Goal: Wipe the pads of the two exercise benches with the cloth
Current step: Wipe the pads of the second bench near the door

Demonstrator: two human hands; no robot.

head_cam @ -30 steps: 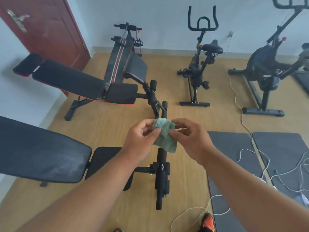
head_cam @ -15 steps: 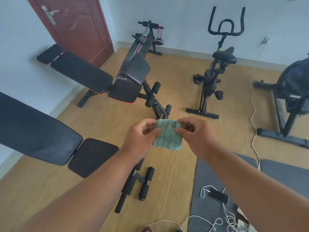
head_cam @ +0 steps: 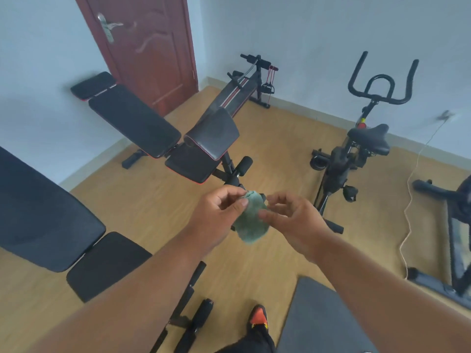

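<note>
A small green cloth (head_cam: 251, 221) hangs bunched at chest height between my hands. My left hand (head_cam: 216, 215) pinches its top edge between thumb and fingers. My right hand (head_cam: 293, 220) is beside it with fingers spread loosely, only the thumb touching the cloth. The near bench lies at the left, with a long black back pad (head_cam: 43, 215) and a seat pad (head_cam: 107, 266). The far bench stands behind it, with a back pad (head_cam: 132, 121), a seat pad (head_cam: 191, 164), a head pad (head_cam: 93, 85) and a raised arm pad (head_cam: 214, 133).
Foam leg rollers (head_cam: 196, 322) of the near bench lie by my shoe (head_cam: 258, 315). An exercise bike (head_cam: 356, 154) stands at the right, another machine (head_cam: 453, 225) at the far right, with a white cable (head_cam: 410, 200) on the floor. A grey mat (head_cam: 318, 314) lies at the lower right.
My right hand has loosened its pinch on the cloth, which now hangs bunched from my left hand. The view has swung left and moved closer to the benches.
</note>
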